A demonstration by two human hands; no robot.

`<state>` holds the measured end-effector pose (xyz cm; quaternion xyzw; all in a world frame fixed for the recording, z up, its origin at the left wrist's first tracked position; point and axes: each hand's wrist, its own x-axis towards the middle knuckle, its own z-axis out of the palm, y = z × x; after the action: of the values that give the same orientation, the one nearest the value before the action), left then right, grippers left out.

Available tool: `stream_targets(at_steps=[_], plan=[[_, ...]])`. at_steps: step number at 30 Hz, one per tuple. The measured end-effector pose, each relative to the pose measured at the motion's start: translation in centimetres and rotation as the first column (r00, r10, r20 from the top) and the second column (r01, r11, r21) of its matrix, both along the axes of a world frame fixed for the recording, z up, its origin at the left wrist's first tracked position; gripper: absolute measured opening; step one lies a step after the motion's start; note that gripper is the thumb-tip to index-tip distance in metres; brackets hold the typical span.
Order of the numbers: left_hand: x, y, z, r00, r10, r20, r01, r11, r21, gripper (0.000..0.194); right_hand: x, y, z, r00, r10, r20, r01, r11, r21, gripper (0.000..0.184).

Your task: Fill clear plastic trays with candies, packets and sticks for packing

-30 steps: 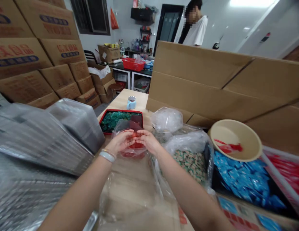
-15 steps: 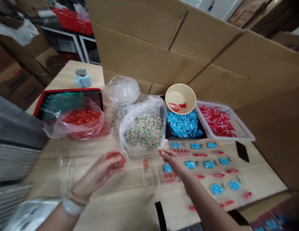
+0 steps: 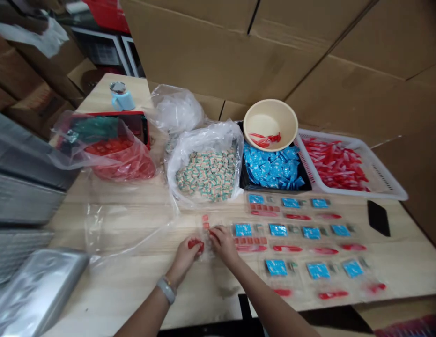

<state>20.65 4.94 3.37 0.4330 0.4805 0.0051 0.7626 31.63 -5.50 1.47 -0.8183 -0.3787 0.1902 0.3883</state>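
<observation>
My left hand (image 3: 184, 256) is closed around several small red square pieces (image 3: 195, 244) just above the table. Close beside it, my right hand (image 3: 224, 244) pinches what looks like one such red piece at its fingertips. Those fingertips are at a short column of red squares (image 3: 205, 219) lying in a clear plastic tray, which the hands partly cover. To the right, more clear trays hold blue packets (image 3: 243, 230) and red plastic-handled items (image 3: 287, 248). Two of them also contain a row of red squares (image 3: 251, 241).
Behind stand a bag of red pieces (image 3: 128, 161), a bag of small beige-green pieces (image 3: 207, 175), a bin of blue packets (image 3: 272, 168) under a cream bowl (image 3: 270, 114), and a white basket (image 3: 382, 164) of red items. A phone-like black slab (image 3: 378, 218) lies right.
My hands have come together: the left moved right with its red pieces, and the right moved left to the red squares in the clear tray. The camera view has tilted down.
</observation>
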Motion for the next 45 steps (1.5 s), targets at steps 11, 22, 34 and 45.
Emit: stream_targets(at_steps=[11,22,34,45], plan=[[2.1,-1.5,4.2,0.999,-0.028,0.032,0.027,0.999,0.029,0.033,0.7,-1.2,2.7,0.889,-0.004,-0.457,0.057,0.993,0.103,0.017],[0.4,-3.2,5.3,0.986,-0.081,0.147,0.109,0.976,-0.188,0.033,-1.0,-2.6,6.6,0.964,0.120,-0.238,-0.094,0.988,0.121,0.014],[1.4,-2.4,2.1,0.997,-0.082,0.004,0.081,0.992,0.098,0.028,-1.1,-0.5,2.5,0.627,-0.157,-0.763,0.294,0.955,0.045,0.027],[2.3,-1.3,2.6,0.994,-0.107,0.014,0.108,0.985,-0.135,0.025,-0.8,-0.9,2.8,0.970,0.039,-0.238,-0.015,0.995,0.100,0.018]])
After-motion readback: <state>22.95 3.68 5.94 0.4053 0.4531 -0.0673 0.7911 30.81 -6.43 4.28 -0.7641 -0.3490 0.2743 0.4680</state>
